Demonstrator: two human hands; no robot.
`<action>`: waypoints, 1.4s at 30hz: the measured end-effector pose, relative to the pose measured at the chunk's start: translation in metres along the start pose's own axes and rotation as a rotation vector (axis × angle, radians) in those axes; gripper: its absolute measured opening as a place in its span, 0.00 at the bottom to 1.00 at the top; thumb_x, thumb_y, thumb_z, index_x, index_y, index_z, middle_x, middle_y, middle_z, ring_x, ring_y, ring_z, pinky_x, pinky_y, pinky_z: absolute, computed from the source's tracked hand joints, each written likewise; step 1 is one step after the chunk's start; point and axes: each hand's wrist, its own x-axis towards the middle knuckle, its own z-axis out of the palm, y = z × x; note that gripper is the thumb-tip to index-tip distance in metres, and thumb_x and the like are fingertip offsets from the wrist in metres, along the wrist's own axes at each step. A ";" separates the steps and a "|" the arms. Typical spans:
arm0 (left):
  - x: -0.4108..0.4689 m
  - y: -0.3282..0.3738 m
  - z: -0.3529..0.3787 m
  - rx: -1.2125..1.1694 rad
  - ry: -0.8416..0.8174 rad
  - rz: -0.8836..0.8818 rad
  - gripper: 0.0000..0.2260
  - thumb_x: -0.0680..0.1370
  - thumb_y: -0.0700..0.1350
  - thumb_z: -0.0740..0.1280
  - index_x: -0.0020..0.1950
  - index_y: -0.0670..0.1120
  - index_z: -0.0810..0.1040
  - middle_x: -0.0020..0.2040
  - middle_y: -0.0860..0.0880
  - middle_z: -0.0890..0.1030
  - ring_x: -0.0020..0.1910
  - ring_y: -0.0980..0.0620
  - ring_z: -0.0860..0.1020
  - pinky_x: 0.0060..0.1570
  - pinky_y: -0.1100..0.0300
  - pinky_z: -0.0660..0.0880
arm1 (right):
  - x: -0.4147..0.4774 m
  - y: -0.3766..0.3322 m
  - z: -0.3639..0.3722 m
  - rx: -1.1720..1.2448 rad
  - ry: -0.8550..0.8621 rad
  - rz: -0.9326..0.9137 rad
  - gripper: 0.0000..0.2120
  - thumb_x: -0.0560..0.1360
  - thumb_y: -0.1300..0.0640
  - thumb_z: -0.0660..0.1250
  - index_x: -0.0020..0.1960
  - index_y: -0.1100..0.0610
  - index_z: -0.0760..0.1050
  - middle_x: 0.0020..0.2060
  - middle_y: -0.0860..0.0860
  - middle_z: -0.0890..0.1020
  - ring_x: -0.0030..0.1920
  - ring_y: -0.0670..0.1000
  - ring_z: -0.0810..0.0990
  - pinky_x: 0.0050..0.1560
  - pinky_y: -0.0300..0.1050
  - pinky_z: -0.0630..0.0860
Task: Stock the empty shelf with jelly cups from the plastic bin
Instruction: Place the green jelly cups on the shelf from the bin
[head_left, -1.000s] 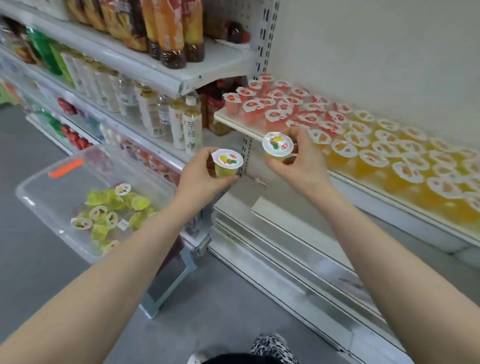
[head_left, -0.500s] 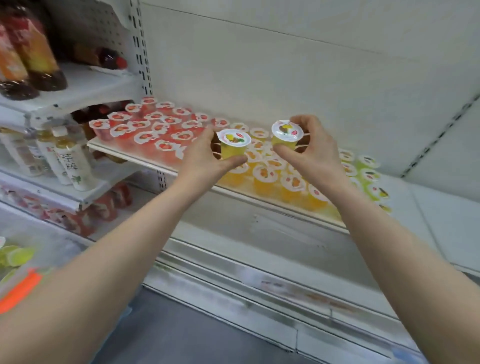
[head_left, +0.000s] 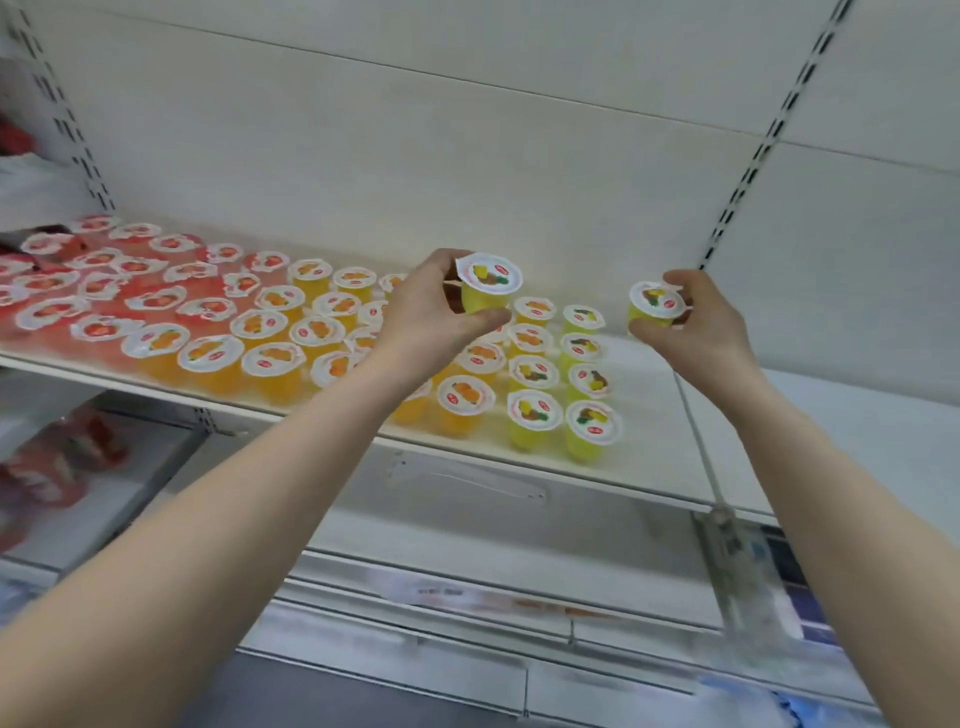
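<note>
My left hand (head_left: 434, 317) grips a yellow jelly cup (head_left: 487, 283) with a white foil lid, held above the orange cups on the white shelf (head_left: 649, 431). My right hand (head_left: 698, 325) grips a second yellow jelly cup (head_left: 655, 306) over the bare right part of the shelf, just right of the yellow rows (head_left: 587, 384). Red cups (head_left: 104, 280) fill the shelf's left end, orange cups (head_left: 280, 332) the middle. The plastic bin is out of view.
A white back panel (head_left: 467, 145) with slotted uprights (head_left: 753, 156) rises behind the shelf. Bare shelf surface (head_left: 857, 431) runs on to the right. Lower shelf rails (head_left: 467, 597) lie below; red packages (head_left: 57, 467) sit at lower left.
The view has swung right, away from the bin and drink shelves. Both hands have carried their cups rightward along the shelf, and the right hand has spread away from the left.
</note>
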 end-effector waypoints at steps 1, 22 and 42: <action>0.002 0.002 0.006 0.006 0.001 0.000 0.24 0.68 0.47 0.79 0.61 0.52 0.74 0.51 0.56 0.81 0.48 0.58 0.81 0.45 0.67 0.77 | 0.004 0.011 0.000 -0.013 -0.015 0.018 0.28 0.70 0.53 0.73 0.68 0.51 0.70 0.57 0.49 0.79 0.55 0.51 0.78 0.54 0.42 0.72; 0.030 0.002 0.047 0.087 0.001 -0.082 0.26 0.67 0.49 0.79 0.63 0.51 0.75 0.51 0.57 0.82 0.49 0.60 0.80 0.49 0.65 0.77 | 0.063 0.078 0.050 -0.032 -0.149 0.074 0.24 0.72 0.54 0.73 0.66 0.57 0.72 0.54 0.50 0.78 0.50 0.50 0.74 0.49 0.42 0.68; 0.041 0.027 0.130 0.090 -0.203 0.053 0.28 0.67 0.47 0.79 0.63 0.49 0.71 0.54 0.53 0.80 0.46 0.56 0.81 0.49 0.56 0.80 | 0.024 0.035 -0.018 0.182 -0.133 -0.132 0.15 0.76 0.50 0.68 0.63 0.50 0.77 0.50 0.43 0.81 0.51 0.39 0.78 0.52 0.34 0.74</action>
